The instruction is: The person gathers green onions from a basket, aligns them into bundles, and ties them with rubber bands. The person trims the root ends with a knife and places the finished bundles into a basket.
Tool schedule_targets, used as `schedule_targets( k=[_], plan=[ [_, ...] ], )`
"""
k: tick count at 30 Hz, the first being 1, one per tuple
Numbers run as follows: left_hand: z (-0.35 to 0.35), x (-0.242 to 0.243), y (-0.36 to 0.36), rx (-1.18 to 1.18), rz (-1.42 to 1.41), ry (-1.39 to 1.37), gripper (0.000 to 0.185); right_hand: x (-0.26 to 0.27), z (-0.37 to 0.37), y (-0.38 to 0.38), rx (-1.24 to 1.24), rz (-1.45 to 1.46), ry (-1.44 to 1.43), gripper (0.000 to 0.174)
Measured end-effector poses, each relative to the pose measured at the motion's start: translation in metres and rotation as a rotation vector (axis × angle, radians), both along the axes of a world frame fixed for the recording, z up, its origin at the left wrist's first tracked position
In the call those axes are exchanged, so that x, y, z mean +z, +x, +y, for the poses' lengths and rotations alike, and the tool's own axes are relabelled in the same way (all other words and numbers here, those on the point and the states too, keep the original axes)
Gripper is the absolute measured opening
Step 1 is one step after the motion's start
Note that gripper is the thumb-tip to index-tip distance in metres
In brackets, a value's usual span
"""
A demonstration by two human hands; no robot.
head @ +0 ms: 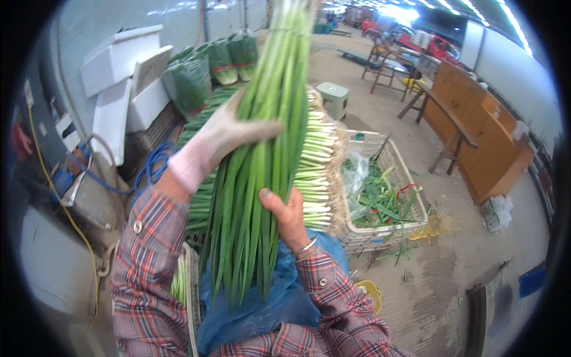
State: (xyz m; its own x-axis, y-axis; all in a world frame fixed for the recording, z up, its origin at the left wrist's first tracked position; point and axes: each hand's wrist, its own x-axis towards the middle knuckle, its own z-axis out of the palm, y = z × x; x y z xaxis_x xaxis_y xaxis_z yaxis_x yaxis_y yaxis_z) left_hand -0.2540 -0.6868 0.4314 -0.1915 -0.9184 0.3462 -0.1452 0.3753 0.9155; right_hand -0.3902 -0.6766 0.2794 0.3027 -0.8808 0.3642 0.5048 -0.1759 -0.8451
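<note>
A large bunch of long green scallions (263, 156) stands tilted in front of me, white ends up and leaf tips hanging over my lap. A thin tie circles it near the top. My left hand (236, 122), in a pale knitted glove, grips the bunch at mid-height with the thumb across its front. Lower down, my bare right hand (287, 214) holds its right side, thumb on the leaves. Behind it lies a stacked row of scallions (316, 174), white roots towards the right. Blue plastic (267, 308) covers my lap.
Right of the stack, a plastic crate (388, 228) holds leaf scraps and clear film. Wrapped bundles of greens (187, 80) and white foam boxes (122, 58) stand at the back left. A blue hose (151, 172) coils on the floor. A stool (333, 96) stands beyond the stack.
</note>
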Motion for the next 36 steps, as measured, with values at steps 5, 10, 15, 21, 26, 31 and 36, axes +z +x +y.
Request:
schedule_targets(
  k=[5,10,15,21,26,31,36],
  plan=[
    [0.026,-0.068,0.002,-0.051,0.068,0.21,0.07,-0.017,-0.022,-0.002,-0.171,0.048,0.05,0.041],
    [0.022,-0.147,0.001,0.06,0.415,0.392,0.068,-0.036,-0.075,0.007,-0.195,0.247,0.133,0.05],
    [-0.042,-0.219,0.003,0.304,0.525,0.528,0.058,-0.108,-0.099,-0.008,0.253,-0.006,0.571,0.05],
    [-0.042,-0.244,-0.005,0.293,0.596,0.544,0.054,-0.125,-0.012,-0.023,0.24,-0.078,0.855,0.049],
    [-0.01,-0.223,-0.006,0.194,0.532,0.599,0.066,-0.12,-0.016,-0.019,0.193,-0.112,0.818,0.045],
    [0.065,-0.246,-0.024,-0.005,0.731,0.852,0.066,-0.127,-0.016,-0.01,0.068,-0.037,0.748,0.042],
    [0.115,-0.259,-0.037,-0.057,0.927,1.039,0.052,-0.136,-0.014,0.001,0.008,-0.011,0.723,0.043]
  ],
)
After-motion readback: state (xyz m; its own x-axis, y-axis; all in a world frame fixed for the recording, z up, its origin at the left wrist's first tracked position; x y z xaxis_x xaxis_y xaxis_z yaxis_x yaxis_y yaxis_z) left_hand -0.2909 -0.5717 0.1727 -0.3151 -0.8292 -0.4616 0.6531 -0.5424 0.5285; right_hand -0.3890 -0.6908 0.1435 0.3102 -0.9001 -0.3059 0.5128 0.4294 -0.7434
